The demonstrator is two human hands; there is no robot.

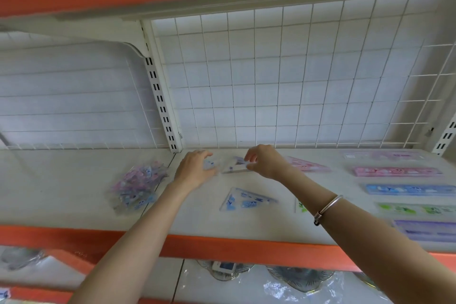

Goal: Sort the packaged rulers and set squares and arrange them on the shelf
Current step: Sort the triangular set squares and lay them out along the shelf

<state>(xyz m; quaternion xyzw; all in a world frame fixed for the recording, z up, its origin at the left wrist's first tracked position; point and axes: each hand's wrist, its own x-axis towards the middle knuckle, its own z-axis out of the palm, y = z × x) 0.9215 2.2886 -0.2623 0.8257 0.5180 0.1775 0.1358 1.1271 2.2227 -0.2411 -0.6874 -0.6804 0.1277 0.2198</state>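
Your right hand [261,161] pinches the purple set square [234,166]; its long edge runs leftward to your left hand [195,169], gripping the other end.

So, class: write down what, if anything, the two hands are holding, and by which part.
A packaged set square: the right hand pinches its right-hand corner, and the left hand holds its left end.

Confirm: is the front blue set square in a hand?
No, the front blue set square lies flat on the shelf, apart from the left hand and right hand.
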